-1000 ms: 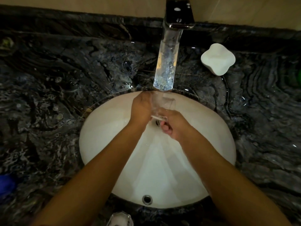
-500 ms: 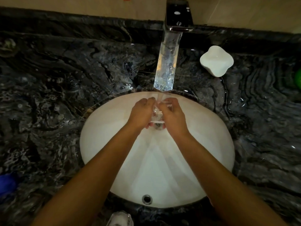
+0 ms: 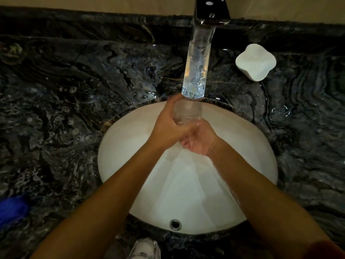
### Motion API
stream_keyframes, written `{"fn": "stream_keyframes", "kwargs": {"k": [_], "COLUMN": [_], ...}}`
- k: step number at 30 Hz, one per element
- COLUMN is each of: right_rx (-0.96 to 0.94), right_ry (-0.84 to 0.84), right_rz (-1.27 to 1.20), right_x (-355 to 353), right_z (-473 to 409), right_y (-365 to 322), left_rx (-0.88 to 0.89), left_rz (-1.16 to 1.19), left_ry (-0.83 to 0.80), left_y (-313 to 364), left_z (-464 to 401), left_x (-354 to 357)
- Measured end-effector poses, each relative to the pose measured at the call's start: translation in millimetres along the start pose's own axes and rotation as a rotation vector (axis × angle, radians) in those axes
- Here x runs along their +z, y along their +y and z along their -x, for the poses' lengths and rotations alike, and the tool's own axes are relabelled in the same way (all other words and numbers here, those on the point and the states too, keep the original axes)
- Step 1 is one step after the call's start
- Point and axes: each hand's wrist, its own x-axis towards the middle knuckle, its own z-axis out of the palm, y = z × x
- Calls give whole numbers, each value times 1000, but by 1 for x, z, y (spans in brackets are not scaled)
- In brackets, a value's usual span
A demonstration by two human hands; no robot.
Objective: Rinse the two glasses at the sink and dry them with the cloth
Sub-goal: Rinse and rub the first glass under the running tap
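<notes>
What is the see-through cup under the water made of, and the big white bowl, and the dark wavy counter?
The clear tumbler looks like glass: the fingers show through it. The oval white basin seems glazed ceramic, smooth and evenly glossy. The black veined countertop looks like polished marble or similar stone, with swirling pale veins and wet shine.

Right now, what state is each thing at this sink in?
tap: running, water streaming down
glass: under the stream, held over the basin
left hand: wrapped round the glass
right hand: curled at the glass's lower end
sink: wet, white
second glass: on the counter's near edge, untouched
</notes>
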Motion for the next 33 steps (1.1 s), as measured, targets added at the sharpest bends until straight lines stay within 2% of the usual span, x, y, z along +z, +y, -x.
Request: {"fn": "stream_keyframes", "kwargs": {"k": [3, 4, 7, 10, 15, 18, 20, 23, 25, 27, 30, 33], "right_rx": [-112, -175, -305, -329, -500, -527, -478, -293, -288, -361, -442, -453], "right_ry": [131, 159, 205, 297, 436, 456, 409, 268, 289, 376, 431, 485], "right_rz": [191, 189, 60, 161, 493, 550, 470, 84, -41, 88, 519, 653], "right_x": [3, 5, 15, 23, 29, 27, 25, 20, 18, 24, 39, 43], "right_z": [-2, -3, 0, 3, 14, 17, 14, 15, 18, 19, 22, 36], "right_y": [-5, -8, -13, -4, 21, 17, 4, -17, -22, -19, 1, 18], "left_rx": [14, 12, -35, -123, -270, -363, -382, -334, -294, -309, -334, -349], "left_rz": [-141, -157, -83, 18, 83, 136, 147, 146, 142, 150, 150, 140], "left_ry": [99, 135, 221, 281, 306, 271, 225, 77, 65, 152, 298, 318], "left_y": [-3, -2, -2, 0, -3, -2, 3, 12, 14, 14, 7, 5], "left_z": [3, 5, 8, 7, 1, 1, 2, 5, 7, 8, 3, 6], "left_x": [11, 14, 22, 26, 28, 26, 23, 23, 27, 29, 28, 28]}}
